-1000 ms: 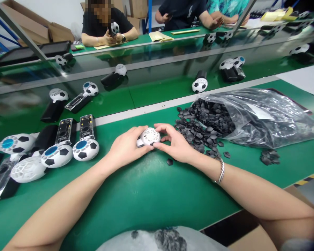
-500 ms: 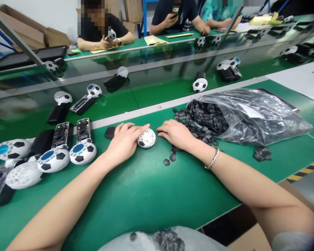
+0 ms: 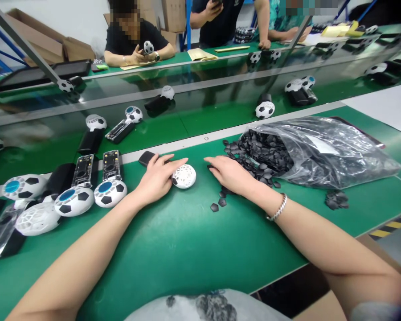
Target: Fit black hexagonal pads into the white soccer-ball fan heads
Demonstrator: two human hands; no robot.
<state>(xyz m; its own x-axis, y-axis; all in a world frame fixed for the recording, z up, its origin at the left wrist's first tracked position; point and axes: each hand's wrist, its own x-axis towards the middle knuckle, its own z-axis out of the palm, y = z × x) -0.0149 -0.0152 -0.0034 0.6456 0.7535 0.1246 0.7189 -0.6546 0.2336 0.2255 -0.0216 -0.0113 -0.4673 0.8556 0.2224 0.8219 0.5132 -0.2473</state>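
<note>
A handheld device with a white soccer-ball head (image 3: 184, 176) and a dark handle (image 3: 146, 158) lies on the green table. My left hand (image 3: 158, 178) is closed over it, the fingers across the handle and the forefinger along the head's top. White open patches cover most of the visible head, with black at its left edge. Just right of the head, apart from it, my right hand (image 3: 229, 174) is pinched with a small dark piece at its fingertips, apparently a black pentagon. Loose black pentagon pieces (image 3: 214, 207) lie below that hand.
A clear plastic bag (image 3: 334, 151) spills black pieces (image 3: 267, 149) at the right. Several soccer-ball devices (image 3: 74, 201) stand at the left. Others lie on the green conveyor (image 3: 200, 117) behind a pale rail. People sit and stand across the line, one holding a soccer-ball device (image 3: 149, 47).
The ball head has turned under my left hand, its black patches moving to the left edge. My right hand is slightly farther from the head. The view has shifted slightly.
</note>
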